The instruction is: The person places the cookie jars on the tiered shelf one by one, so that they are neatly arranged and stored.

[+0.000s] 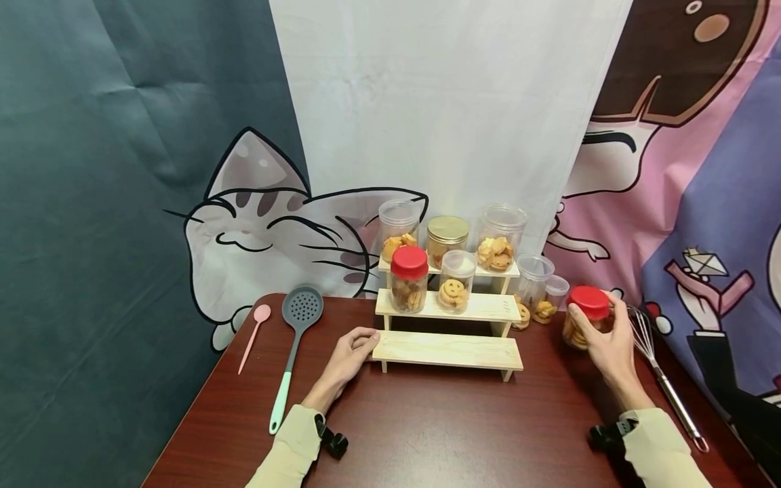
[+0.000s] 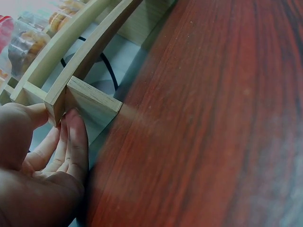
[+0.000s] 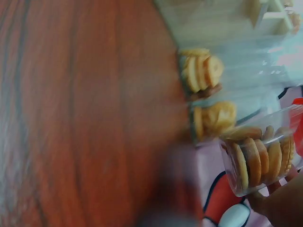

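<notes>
My left hand point(image 1: 352, 354) pinches the left end of the lowest step of a three-tier wooden stand point(image 1: 448, 349), thumb on top and fingers beneath. My right hand point(image 1: 612, 342) grips a clear cookie jar point(image 3: 259, 158) with a red lid point(image 1: 588, 301), raised off the table at the stand's right. On the middle step stand a red-lidded jar point(image 1: 409, 279) and a white-lidded jar point(image 1: 457, 281) of smiley cookies. The top step bears a gold-lidded jar point(image 1: 447, 242) between two clear-lidded jars, the left one point(image 1: 399, 230) and the right one point(image 1: 500, 237). Nothing stands on the lowest step.
Two clear jars, a taller one point(image 1: 533, 278) and a smaller one point(image 1: 547, 301), stand right of the stand. A whisk point(image 1: 668, 390) lies beyond my right hand. At the left lie a pink spoon point(image 1: 253, 337) and a grey slotted skimmer point(image 1: 295, 352). A printed curtain point(image 1: 451, 102) hangs behind.
</notes>
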`<state>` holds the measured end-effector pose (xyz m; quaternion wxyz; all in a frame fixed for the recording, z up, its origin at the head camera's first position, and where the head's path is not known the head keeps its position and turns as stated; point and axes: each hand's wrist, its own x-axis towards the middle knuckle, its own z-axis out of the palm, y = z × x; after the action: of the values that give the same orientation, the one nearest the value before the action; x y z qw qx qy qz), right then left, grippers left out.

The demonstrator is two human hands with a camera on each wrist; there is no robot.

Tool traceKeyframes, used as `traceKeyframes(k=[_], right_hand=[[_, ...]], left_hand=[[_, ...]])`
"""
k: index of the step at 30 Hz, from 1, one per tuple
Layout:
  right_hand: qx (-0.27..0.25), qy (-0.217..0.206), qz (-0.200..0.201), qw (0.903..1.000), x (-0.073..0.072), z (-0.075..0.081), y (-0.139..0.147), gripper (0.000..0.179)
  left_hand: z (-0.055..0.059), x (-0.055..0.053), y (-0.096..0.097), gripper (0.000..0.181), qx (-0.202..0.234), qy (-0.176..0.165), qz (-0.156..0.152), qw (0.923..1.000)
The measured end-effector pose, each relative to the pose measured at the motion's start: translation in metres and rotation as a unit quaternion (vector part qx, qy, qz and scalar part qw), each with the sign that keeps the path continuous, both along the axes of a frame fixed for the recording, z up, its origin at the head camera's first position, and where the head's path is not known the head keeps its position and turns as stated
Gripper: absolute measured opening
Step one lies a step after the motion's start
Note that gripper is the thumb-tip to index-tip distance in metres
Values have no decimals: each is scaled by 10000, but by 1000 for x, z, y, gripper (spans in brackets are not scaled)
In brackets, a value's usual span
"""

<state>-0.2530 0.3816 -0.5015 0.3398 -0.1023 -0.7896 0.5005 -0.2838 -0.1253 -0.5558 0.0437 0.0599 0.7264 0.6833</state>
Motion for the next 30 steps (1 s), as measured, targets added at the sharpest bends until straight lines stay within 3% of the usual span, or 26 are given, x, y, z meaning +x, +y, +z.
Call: traceKeyframes(k=[5,12,16,21,30], right_hand=[[46,457,477,9978,18,34,-27,64],[369,720,1019,9915,26,58,-47,50],[394,784,1200,9889,31,69,-60,50],[382,872,1300,9869,32,74,-73,52],[308,988,1486,9835,16,66,-89,58]], left_hand=[[1,1,0,35,-2,4,13,10000],[1,1,0,34,54,0,41,10000],[0,0,1,33,81,-28,13,10000],[-1,0,1,33,33,-10,4,10000],[-1,0,0,33,62,8,9,10000]])
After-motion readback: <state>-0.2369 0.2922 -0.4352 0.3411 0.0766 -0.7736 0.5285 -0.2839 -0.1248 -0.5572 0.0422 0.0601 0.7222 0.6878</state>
